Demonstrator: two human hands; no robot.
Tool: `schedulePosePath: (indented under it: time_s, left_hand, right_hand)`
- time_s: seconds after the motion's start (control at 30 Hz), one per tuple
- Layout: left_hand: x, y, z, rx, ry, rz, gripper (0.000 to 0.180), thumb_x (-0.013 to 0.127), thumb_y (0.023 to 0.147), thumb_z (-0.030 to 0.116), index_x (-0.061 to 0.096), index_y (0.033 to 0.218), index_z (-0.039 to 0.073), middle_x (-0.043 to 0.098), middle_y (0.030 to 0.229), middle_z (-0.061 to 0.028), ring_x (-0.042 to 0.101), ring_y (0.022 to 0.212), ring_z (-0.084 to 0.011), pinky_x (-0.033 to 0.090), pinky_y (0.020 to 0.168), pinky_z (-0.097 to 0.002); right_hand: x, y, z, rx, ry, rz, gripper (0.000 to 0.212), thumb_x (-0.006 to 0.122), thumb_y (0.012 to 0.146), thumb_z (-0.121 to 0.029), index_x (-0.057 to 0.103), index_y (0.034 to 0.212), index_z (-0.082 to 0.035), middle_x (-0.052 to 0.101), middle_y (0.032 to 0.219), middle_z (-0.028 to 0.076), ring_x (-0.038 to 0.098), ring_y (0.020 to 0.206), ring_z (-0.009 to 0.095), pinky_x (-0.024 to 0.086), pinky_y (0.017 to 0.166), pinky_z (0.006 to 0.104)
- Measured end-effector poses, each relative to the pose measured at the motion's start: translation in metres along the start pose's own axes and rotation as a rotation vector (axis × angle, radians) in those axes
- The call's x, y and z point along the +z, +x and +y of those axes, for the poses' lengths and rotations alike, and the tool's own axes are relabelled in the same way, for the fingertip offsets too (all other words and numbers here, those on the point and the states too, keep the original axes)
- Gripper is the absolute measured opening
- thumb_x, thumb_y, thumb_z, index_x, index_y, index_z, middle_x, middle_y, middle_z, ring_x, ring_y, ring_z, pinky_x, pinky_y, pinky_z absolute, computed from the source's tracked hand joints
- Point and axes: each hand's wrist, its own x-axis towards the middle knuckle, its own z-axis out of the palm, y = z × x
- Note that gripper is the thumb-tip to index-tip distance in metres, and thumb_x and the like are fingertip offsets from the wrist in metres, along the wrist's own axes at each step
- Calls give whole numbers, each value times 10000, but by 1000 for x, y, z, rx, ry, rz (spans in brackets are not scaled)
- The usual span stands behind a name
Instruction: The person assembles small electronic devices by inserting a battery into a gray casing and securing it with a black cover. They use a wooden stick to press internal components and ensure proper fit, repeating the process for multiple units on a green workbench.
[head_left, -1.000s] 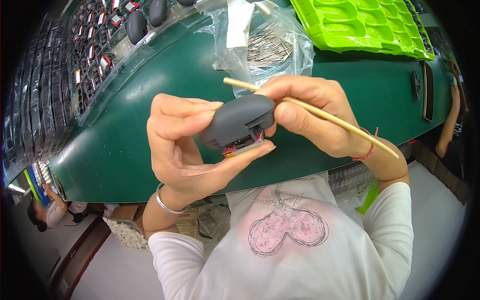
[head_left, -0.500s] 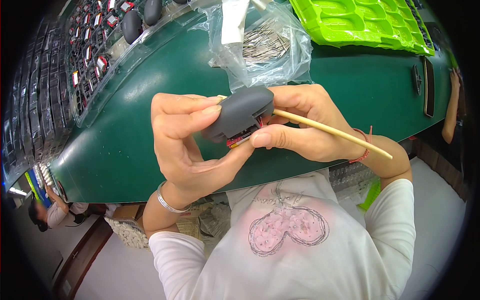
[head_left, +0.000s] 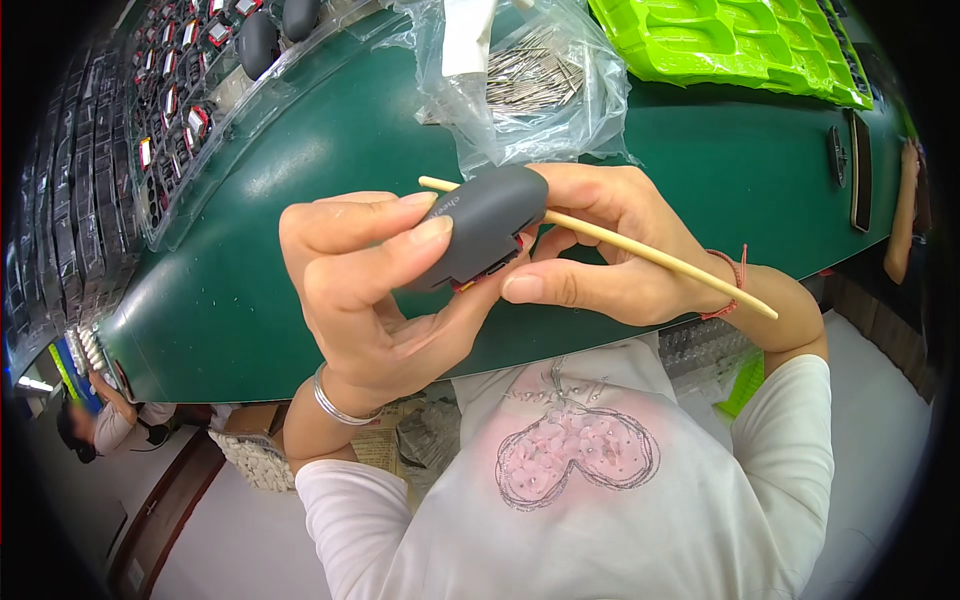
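Observation:
A dark grey oval plastic casing (head_left: 492, 212) is held up over the table, pinched between the fingers and thumb of my left hand (head_left: 350, 275). On its lower side, an opening shows a bit of red circuit board (head_left: 497, 266) and red wire. My right hand (head_left: 640, 235) is closed around a thin wooden stick (head_left: 665, 262), which slants behind the casing; its far tip comes out at the upper left. The right index finger also rests against the casing's right end. The right thumb is just apart from its lower edge. The casing's far side is hidden.
Beyond my hands, a clear plastic bag (head_left: 600, 125) holds many thin metal pins (head_left: 535, 78). A bright green moulded tray (head_left: 720, 45) lies at the back right, near a dark flat device (head_left: 860, 170). Clear trays of electronic parts (head_left: 190, 125) and stacked black trays (head_left: 80, 190) fill the left.
My left hand and the casing have tilted, so the casing slants more and less of the circuit board shows. The stick's far tip now sticks out further past the casing. My right thumb has come off it.

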Motion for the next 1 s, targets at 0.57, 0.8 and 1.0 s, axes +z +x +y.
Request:
schedulePosePath:
  time_s: [0.57, 0.8, 1.0]
  left_hand:
    - [-2, 2, 1, 46, 45, -18, 625, 876, 523, -16, 556, 1031, 160, 537, 1043, -60, 557, 811, -201, 506, 632, -277]
    - [0, 4, 0, 43, -22, -113, 591, 835, 620, 2, 496, 1097, 83, 554, 1055, -145, 577, 947, -237, 521, 787, -320]
    - [-8, 14, 3, -194, -336, -259, 472, 728, 707, -41, 483, 1109, -13, 534, 1204, -323, 579, 1103, -345, 496, 888, -387]
  right_hand:
    - [1, 1, 7, -26, -17, 4, 320, 692, 842, -164, 619, 1133, -53, 687, 944, 31, 641, 849, 95, 504, 661, 223]
    - [4, 0, 11, -63, 56, 101, 276, 715, 826, -159, 637, 1059, -32, 643, 839, 13, 584, 763, 67, 487, 650, 211]
    - [2, 2, 5, -36, -92, 214, 212, 716, 807, -115, 635, 983, -28, 599, 722, 11, 533, 646, 60, 444, 582, 227]
